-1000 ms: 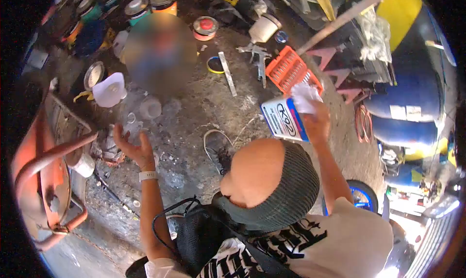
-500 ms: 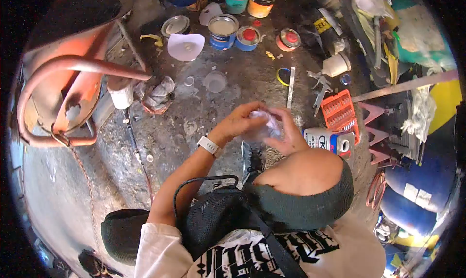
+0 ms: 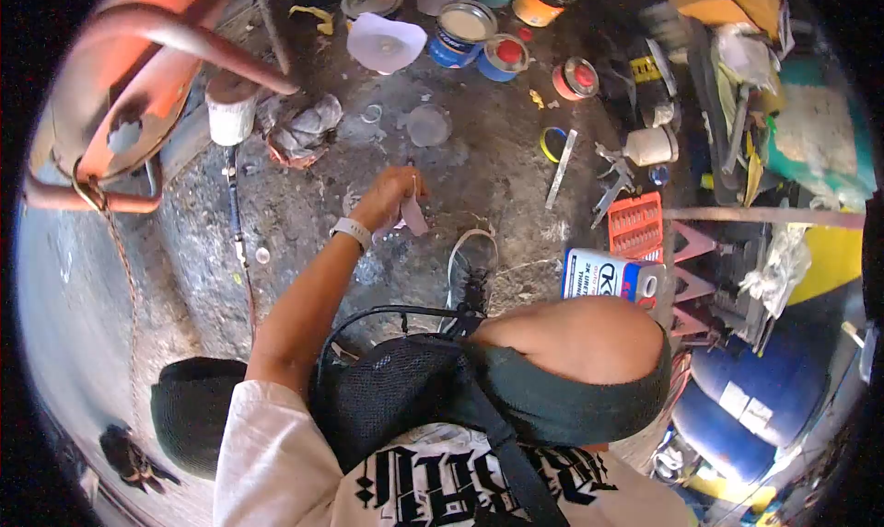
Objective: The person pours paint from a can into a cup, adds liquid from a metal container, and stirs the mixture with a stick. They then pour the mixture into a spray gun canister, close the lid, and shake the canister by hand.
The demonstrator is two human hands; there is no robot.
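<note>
My left hand (image 3: pixel 391 200), with a white band on its wrist, reaches low over the stained floor (image 3: pixel 368 150). Its fingers are closed on a pale pinkish piece (image 3: pixel 413 218), thin like paper or cloth, which hangs down on the hand's right side. Just above the hand lies a round translucent disc (image 3: pixel 429 125), with a small clear ring (image 3: pixel 371 114) to its left. A black shoe (image 3: pixel 471 288) is to the hand's lower right. My right hand is out of sight.
Paint cans (image 3: pixel 461 32) and a white sheet (image 3: pixel 387 44) stand at the top. A wheelbarrow (image 3: pixel 157 30) is upper left. On the right are a spray gun (image 3: pixel 615 179), an orange case (image 3: pixel 635 228) and a thinner can (image 3: pixel 599 274).
My left hand has moved left and away from my right hand, taking a pale piece with it. My right hand has left the view. The camera view has shifted.
</note>
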